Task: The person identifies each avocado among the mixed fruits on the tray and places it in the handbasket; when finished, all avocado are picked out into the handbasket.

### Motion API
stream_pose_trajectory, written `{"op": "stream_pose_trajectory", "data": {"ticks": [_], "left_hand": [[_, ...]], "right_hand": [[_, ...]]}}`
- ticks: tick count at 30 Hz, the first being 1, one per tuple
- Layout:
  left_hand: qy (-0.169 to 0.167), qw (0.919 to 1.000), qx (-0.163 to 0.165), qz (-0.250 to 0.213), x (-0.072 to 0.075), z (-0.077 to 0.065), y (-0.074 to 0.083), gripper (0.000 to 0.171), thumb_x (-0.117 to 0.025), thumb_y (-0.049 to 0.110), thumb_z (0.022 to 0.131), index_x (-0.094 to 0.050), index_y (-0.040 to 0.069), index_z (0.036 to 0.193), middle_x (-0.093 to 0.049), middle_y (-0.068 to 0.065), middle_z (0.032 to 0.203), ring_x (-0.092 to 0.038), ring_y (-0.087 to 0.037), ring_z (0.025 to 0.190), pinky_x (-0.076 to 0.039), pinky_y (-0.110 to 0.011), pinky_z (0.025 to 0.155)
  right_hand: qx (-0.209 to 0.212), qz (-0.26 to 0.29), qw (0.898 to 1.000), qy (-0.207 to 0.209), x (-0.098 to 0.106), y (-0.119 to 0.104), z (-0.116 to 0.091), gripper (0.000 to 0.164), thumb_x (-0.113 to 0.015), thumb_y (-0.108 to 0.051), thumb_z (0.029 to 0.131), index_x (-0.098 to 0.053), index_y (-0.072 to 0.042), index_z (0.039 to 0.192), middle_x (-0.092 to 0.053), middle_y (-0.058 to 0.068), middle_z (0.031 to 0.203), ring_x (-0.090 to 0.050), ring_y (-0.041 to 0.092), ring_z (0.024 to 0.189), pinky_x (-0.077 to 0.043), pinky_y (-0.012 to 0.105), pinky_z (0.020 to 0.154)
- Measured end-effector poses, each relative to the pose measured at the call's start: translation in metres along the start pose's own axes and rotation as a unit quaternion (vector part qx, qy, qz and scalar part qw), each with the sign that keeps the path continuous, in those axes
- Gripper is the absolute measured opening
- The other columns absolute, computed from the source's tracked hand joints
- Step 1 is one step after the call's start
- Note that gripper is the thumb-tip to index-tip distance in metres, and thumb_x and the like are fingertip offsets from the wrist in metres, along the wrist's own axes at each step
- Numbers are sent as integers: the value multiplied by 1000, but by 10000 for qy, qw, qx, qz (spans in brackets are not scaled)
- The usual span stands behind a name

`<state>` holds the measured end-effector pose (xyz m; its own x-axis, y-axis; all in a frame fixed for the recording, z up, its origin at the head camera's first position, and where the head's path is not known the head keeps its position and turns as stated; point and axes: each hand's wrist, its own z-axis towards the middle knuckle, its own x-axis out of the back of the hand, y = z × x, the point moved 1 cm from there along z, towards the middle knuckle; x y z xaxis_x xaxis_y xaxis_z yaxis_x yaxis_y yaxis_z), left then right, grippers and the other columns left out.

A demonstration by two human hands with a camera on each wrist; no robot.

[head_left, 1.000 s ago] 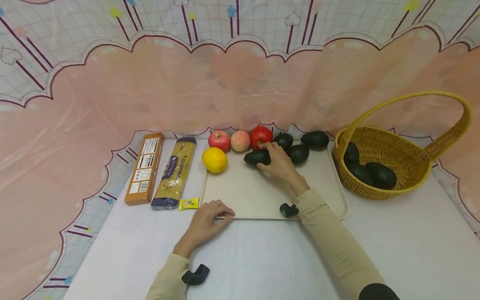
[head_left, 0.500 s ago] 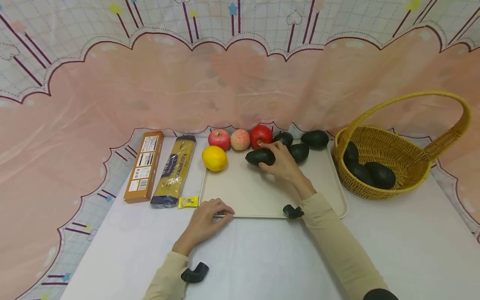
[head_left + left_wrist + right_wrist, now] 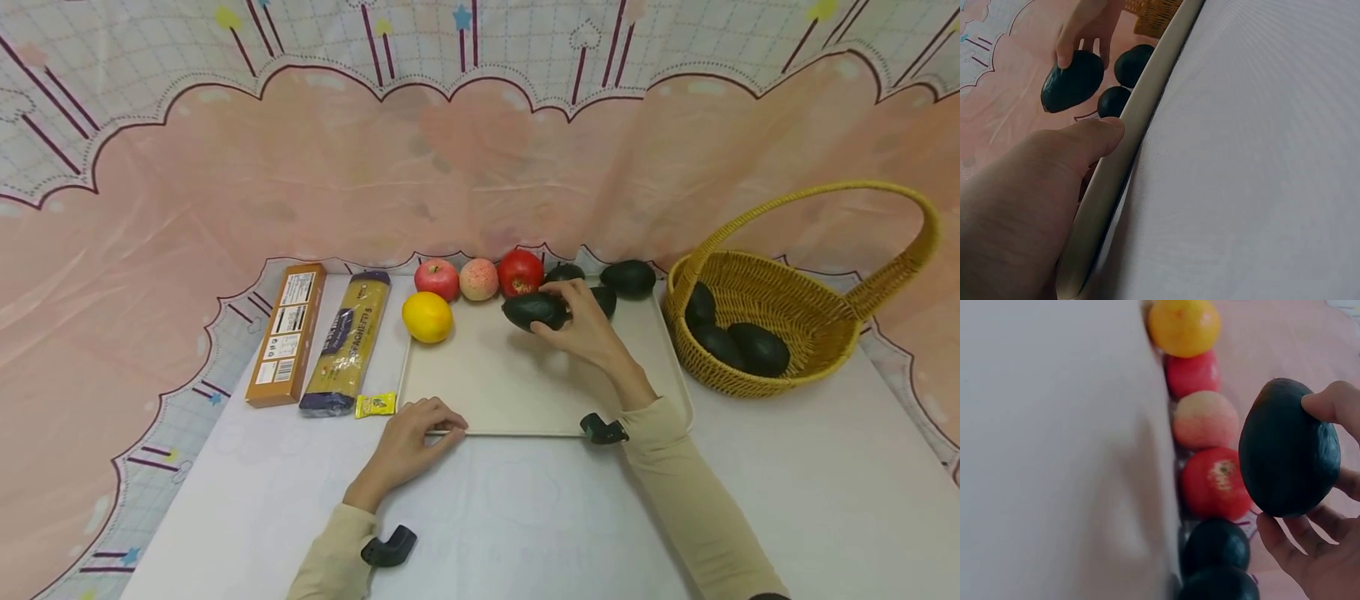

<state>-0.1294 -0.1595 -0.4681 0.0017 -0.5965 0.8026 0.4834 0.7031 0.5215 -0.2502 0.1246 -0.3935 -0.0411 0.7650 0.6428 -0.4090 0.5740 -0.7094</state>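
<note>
My right hand (image 3: 588, 329) holds a dark green avocado (image 3: 534, 311) above the cream tray (image 3: 480, 375). In the right wrist view the thumb lies on one side of the avocado (image 3: 1288, 450) and the fingers are on the other. A red pomegranate (image 3: 521, 273), another avocado (image 3: 630, 279) and two partly hidden avocados (image 3: 604, 302) sit behind the hand, along the tray's back. My left hand (image 3: 415, 442) rests at the tray's front left edge, fingers loosely bent; in the left wrist view its thumb (image 3: 1100, 134) touches the rim (image 3: 1138, 119).
A wicker basket (image 3: 757, 317) with a tall handle holds several avocados on the right. A lemon (image 3: 427, 317), an apple (image 3: 437, 280) and a peach (image 3: 478, 279) are at the tray's back left. Spaghetti (image 3: 348, 342), an orange-brown box (image 3: 287, 333) and a yellow packet (image 3: 375, 405) lie left.
My right hand has lifted the avocado from beside the pomegranate and brought it slightly right and towards me. The left hand has stayed in place.
</note>
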Motion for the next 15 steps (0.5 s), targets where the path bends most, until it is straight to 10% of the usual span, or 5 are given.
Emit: {"op": "stream_pose_trajectory", "data": {"ticks": [15], "left_hand": [[-80, 10000, 47, 11, 1, 0, -1, 11, -69, 30, 86, -67, 34, 95, -59, 23, 87, -51, 3, 81, -42, -22, 73]], "right_hand": [[-196, 212, 9995, 130, 32, 3, -24, 60, -73, -32, 81, -46, -9, 129, -54, 12, 128, -52, 27, 112, -41, 45, 97]]}}
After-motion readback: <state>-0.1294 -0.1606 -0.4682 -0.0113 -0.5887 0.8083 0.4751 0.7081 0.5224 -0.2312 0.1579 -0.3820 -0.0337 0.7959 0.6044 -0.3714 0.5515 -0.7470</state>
